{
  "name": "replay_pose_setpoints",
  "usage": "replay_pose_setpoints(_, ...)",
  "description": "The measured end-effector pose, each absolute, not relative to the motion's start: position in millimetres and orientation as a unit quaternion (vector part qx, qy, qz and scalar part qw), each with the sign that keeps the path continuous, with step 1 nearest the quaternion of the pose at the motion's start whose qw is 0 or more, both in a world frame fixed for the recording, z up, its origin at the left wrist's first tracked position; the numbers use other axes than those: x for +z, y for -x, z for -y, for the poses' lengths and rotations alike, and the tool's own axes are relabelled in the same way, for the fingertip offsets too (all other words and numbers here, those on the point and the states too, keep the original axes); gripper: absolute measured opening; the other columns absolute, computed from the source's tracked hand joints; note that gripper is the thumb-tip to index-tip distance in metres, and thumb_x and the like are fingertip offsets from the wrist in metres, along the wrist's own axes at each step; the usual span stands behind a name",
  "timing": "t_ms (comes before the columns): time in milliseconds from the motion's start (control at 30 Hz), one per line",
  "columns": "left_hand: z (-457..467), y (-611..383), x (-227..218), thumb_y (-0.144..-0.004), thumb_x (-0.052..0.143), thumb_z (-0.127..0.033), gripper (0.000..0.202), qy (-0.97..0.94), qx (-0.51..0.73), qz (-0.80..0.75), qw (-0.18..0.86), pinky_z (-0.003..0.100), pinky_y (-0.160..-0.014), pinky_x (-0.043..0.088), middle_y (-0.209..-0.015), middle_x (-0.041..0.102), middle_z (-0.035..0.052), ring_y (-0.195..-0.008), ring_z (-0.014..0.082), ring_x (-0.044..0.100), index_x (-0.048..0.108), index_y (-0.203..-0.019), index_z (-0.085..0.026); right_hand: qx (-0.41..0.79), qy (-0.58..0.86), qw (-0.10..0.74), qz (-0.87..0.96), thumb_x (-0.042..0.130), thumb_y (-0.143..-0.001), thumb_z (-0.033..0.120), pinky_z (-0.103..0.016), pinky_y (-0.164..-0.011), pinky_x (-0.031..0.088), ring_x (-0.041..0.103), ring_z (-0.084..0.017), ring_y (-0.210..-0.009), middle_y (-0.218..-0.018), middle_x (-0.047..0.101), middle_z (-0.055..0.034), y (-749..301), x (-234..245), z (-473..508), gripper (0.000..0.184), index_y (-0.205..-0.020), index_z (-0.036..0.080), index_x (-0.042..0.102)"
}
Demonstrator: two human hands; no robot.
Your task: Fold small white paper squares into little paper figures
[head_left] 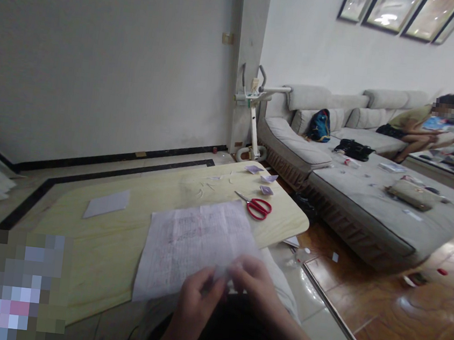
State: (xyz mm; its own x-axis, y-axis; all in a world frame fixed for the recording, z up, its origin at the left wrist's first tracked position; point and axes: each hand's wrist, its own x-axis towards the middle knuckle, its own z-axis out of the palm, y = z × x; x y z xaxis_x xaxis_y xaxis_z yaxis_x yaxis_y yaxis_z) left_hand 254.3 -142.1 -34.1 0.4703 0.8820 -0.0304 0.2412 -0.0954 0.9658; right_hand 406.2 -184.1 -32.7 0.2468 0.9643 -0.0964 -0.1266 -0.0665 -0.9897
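My left hand (pixel 203 292) and my right hand (pixel 249 275) meet at the near edge of the table, fingers pinched around a small piece of white paper (pixel 222 272). Its shape is blurred and partly covered by my fingers. Just beyond them a large printed sheet of paper (pixel 195 237) lies on the table, its near edge hanging over. Red-handled scissors (pixel 258 208) rest to the right of the sheet, blades slightly apart. Behind the scissors sit three small folded paper pieces, one of them a purplish folded paper (pixel 266 190).
The pale wooden table (pixel 108 255) also carries a blank white paper (pixel 107 204) and thin paper scraps (pixel 209 185). A grey sofa (pixel 373 207) stands on the right, with bags on it. Two people sit at the far right. White exercise equipment (pixel 253 118) stands by the wall.
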Motion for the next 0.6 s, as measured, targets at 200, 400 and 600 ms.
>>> replay_pose_setpoints(200,141.6,-254.1,-32.9,-0.093,0.056,-0.045,0.034,-0.702,0.265,-0.376,0.544,0.023,-0.061,0.046,-0.069,0.065,0.0018,-0.066,0.0172,0.060,0.066,-0.077,-0.017,0.396,0.572,0.539,0.475,0.073,-0.080,0.031,-0.027,-0.067,0.047,0.061,-0.017,-0.071,-0.072,0.067,-0.0011,-410.5,-27.5,183.9,0.015,-0.073,0.017,0.072)
replay_pose_setpoints(400,142.3,-252.6,-29.6,-0.094,0.054,-0.044,0.034,-0.720,0.233,-0.364,0.544,0.024,-0.059,0.043,-0.066,0.062,0.0012,-0.064,0.0167,0.057,0.068,-0.078,-0.016,0.416,0.552,0.528,0.493,0.070,-0.083,0.029,-0.027,-0.069,0.048,0.060,-0.017,-0.072,-0.072,0.066,-0.0013,-414.4,-23.9,185.0,0.016,-0.073,0.018,0.074)
replay_pose_setpoints(600,141.4,-252.5,-31.3,-0.092,0.056,-0.050,0.040,-0.680,0.210,-0.354,0.607,0.024,-0.056,0.038,-0.061,0.051,-0.0022,-0.059,0.0141,0.050,0.062,-0.072,-0.016,0.436,0.549,0.518,0.491,0.068,-0.082,0.032,-0.025,-0.061,0.045,0.056,-0.016,-0.067,-0.069,0.062,-0.0007,-416.6,-20.3,186.0,0.019,-0.070,0.017,0.070)
